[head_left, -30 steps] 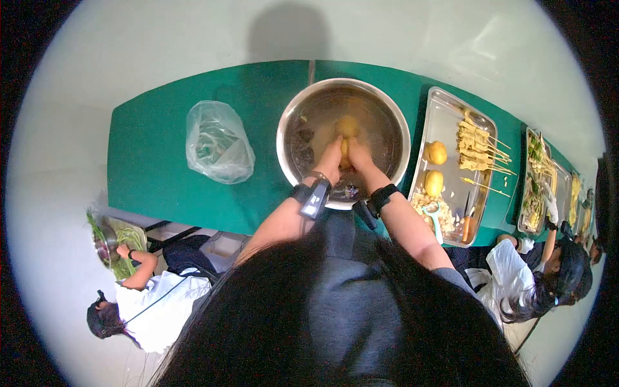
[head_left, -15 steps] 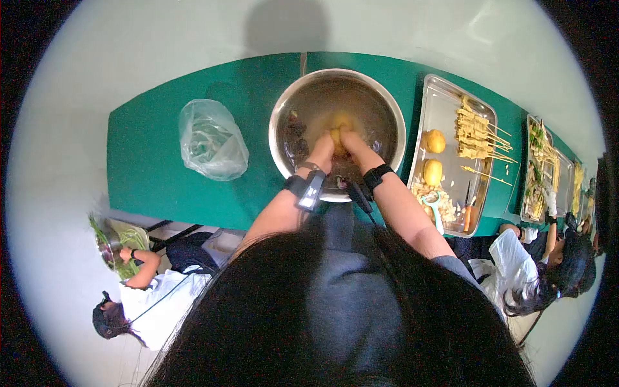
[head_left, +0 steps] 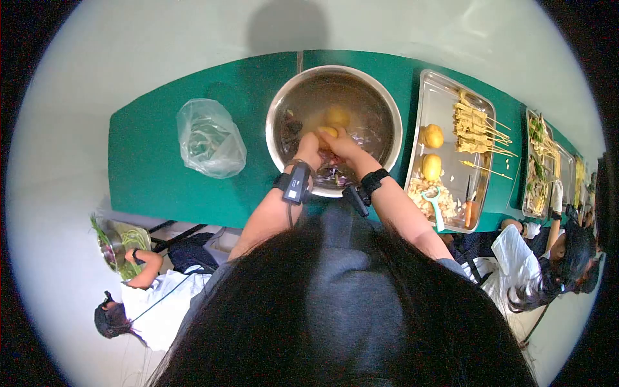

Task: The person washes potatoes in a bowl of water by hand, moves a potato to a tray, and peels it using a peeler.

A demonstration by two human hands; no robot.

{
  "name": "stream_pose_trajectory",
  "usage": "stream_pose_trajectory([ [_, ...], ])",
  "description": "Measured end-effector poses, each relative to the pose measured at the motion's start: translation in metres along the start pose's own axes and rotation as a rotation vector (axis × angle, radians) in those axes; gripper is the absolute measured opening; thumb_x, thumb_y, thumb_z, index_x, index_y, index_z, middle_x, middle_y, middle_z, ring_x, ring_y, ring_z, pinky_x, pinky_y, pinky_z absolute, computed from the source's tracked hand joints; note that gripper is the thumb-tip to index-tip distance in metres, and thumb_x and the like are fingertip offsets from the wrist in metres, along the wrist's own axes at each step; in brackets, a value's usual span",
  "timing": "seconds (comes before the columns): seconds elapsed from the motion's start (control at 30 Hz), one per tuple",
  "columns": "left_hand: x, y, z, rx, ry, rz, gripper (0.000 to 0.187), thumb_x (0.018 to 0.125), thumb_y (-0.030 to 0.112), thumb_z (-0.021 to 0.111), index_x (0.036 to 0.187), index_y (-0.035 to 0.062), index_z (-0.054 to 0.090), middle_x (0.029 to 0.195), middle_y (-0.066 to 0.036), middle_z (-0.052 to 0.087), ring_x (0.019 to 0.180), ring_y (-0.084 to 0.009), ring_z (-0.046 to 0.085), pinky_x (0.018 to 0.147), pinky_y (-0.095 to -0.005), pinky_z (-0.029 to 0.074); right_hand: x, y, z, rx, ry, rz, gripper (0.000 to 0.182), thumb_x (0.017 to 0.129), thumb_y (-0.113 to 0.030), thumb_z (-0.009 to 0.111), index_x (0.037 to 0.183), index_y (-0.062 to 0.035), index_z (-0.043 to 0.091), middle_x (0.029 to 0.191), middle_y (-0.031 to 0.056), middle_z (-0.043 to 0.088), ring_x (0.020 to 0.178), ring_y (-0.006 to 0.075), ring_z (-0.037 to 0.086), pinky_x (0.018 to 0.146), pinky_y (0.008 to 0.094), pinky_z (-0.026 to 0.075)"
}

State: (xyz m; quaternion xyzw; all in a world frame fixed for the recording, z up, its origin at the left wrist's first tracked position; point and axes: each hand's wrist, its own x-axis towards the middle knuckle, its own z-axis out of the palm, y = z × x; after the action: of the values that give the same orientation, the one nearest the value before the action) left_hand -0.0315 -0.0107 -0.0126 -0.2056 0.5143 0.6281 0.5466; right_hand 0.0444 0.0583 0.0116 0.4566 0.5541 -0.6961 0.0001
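Note:
A wide metal basin (head_left: 273, 143) of murky water stands in front of me, with dark reddish scraps at its bottom. Both my hands are inside it, near the middle. Between them is a yellow potato (head_left: 328, 131): my left hand (head_left: 310, 148) grips its left side, and my right hand (head_left: 343, 144) has its fingers round the right side. Just beyond my fingers lies a second potato (head_left: 337, 116) in the water. My fingertips are partly hidden behind the hands and blurred by the water.
Left on the green table (head_left: 145, 151) lies a clear plastic bag (head_left: 211, 138). A metal tray (head_left: 442, 87) on the right holds two potatoes (head_left: 432, 137), skewers (head_left: 474, 129), peelings, a peeler (head_left: 434, 206) and an orange-handled knife (head_left: 469, 209). Co-workers are at both sides.
My hands have drawn back toward me and slightly left with one potato. The other potato now shows apart from them, farther out in the basin.

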Motion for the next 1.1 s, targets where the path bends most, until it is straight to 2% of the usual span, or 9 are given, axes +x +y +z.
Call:
stream_pose_trajectory([
  [0.07, -0.011, 0.001, 0.006, 0.126, 0.061, 0.015, 0.035, 0.094, 0.031, 0.035, 0.106, 0.0057, 0.056, 0.096, -0.013, 0.061, 0.076, -0.0305, 0.061, 0.06, -0.0472, 0.049, 0.037, 0.036, 0.01, -0.011, 0.09, -0.125, 0.048, 0.087, -0.043, 0.057, 0.116, -0.0049, 0.052, 0.082, 0.0095, 0.06, 0.059, 0.0128, 0.056, 0.045, 0.0275, 0.046],
  [0.17, 0.004, -0.019, 0.007, -0.079, 0.013, 0.195, 0.033, 0.093, 0.028, 0.039, 0.114, 0.0075, 0.054, 0.108, -0.011, 0.06, 0.098, -0.0278, 0.057, 0.078, -0.0451, 0.049, 0.057, 0.062, 0.021, -0.049, 0.241, -0.271, 0.046, 0.088, -0.042, 0.055, 0.114, -0.0047, 0.053, 0.083, 0.0106, 0.061, 0.06, 0.0157, 0.058, 0.044, 0.0302, 0.045],
  [0.23, 0.001, -0.02, 0.006, 0.027, -0.015, 0.196, 0.033, 0.095, 0.031, 0.035, 0.103, 0.0064, 0.056, 0.096, -0.011, 0.061, 0.082, -0.0255, 0.059, 0.064, -0.0407, 0.049, 0.036, 0.04, 0.018, -0.102, 0.329, -0.269, 0.042, 0.089, -0.042, 0.054, 0.11, -0.0052, 0.055, 0.082, 0.0105, 0.062, 0.058, 0.0175, 0.057, 0.043, 0.0323, 0.044],
  [0.33, 0.004, -0.029, 0.0, 0.084, -0.021, 0.233, 0.032, 0.095, 0.03, 0.033, 0.099, 0.0054, 0.055, 0.091, -0.012, 0.06, 0.078, -0.0231, 0.059, 0.055, -0.0354, 0.049, 0.008, 0.017, 0.008, 0.298, 0.116, 0.018, 0.037, 0.088, -0.043, 0.053, 0.1, -0.0077, 0.059, 0.077, 0.0087, 0.061, 0.058, 0.0189, 0.056, 0.042, 0.0332, 0.041],
  [0.57, -0.013, -0.026, 0.017, 0.295, 0.245, 0.236, 0.03, 0.093, 0.027, 0.038, 0.111, 0.0031, 0.044, 0.101, -0.014, 0.056, 0.086, -0.0229, 0.058, 0.054, -0.0359, 0.048, 0.006, 0.012, 0.003, 0.398, -0.002, 0.229, 0.035, 0.092, -0.044, 0.047, 0.101, -0.011, 0.056, 0.072, 0.004, 0.058, 0.057, 0.0153, 0.055, 0.039, 0.0291, 0.04],
  [0.67, 0.047, -0.046, -0.012, 0.195, 0.142, 0.431, 0.031, 0.093, 0.029, 0.039, 0.106, 0.0026, 0.048, 0.093, -0.014, 0.058, 0.079, -0.024, 0.059, 0.05, -0.0387, 0.047, -0.027, -0.017, 0.005, 0.509, -0.115, 0.238, 0.033, 0.095, -0.04, 0.044, 0.103, -0.0106, 0.055, 0.076, 0.0038, 0.058, 0.057, 0.0136, 0.054, 0.041, 0.029, 0.044],
  [0.83, -0.014, -0.015, 0.01, 0.096, 0.095, 0.188, 0.025, 0.091, 0.021, 0.041, 0.107, 0.0076, 0.054, 0.097, -0.011, 0.061, 0.079, -0.0267, 0.062, 0.057, -0.0428, 0.053, -0.036, -0.022, -0.003, 0.388, -0.257, 0.208, 0.028, 0.096, -0.035, 0.044, 0.106, -0.0096, 0.053, 0.076, 0.0029, 0.056, 0.055, 0.0119, 0.051, 0.042, 0.0281, 0.045],
  [0.97, 0.015, -0.015, -0.008, 0.205, 0.105, 0.042, 0.024, 0.09, 0.021, 0.041, 0.101, 0.007, 0.058, 0.096, -0.011, 0.062, 0.082, -0.0274, 0.062, 0.059, -0.0469, 0.053, -0.038, -0.014, 0.002, 0.36, -0.207, 0.077, 0.027, 0.096, -0.034, 0.045, 0.105, -0.0098, 0.053, 0.071, 0.0029, 0.055, 0.054, 0.0121, 0.051, 0.04, 0.0277, 0.042],
  [1.1, 0.019, -0.023, -0.012, 0.239, 0.06, 0.26, 0.025, 0.091, 0.02, 0.041, 0.095, 0.0039, 0.06, 0.092, -0.011, 0.063, 0.08, -0.0274, 0.062, 0.064, -0.0437, 0.051, -0.035, -0.009, 0.016, 0.265, 0.019, -0.024, 0.029, 0.094, -0.036, 0.046, 0.102, -0.0093, 0.054, 0.072, 0.0042, 0.055, 0.053, 0.0134, 0.051, 0.039, 0.0285, 0.041],
])
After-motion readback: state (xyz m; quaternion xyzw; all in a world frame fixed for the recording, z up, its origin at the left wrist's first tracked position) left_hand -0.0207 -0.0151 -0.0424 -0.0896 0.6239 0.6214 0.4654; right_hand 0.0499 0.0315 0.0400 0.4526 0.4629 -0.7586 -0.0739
